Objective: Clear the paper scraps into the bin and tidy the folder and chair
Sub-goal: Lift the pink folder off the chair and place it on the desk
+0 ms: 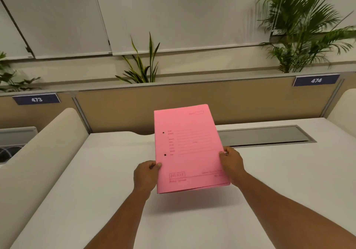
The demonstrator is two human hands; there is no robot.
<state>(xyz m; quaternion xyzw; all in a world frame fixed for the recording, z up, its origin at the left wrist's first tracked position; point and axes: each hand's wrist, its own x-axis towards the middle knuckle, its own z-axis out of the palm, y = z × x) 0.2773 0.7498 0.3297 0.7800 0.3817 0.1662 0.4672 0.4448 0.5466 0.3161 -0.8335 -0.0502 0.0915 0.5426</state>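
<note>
A closed pink folder (pixel 189 148) with printed lines and two punch holes is held a little above the white desk (pixel 100 181), its shadow falling on the desktop beneath. My left hand (pixel 145 175) grips its left edge near the lower corner, thumb on top. My right hand (pixel 232 163) grips its right edge the same way. No paper scraps, bin or chair are in view.
A grey cable tray lid (pixel 264 136) is set into the desk's back right. A tan partition (pixel 134 106) with labels 473 and 474 runs behind. A cream side divider (pixel 38 158) stands on the left. Plants (pixel 300 29) stand beyond the partition.
</note>
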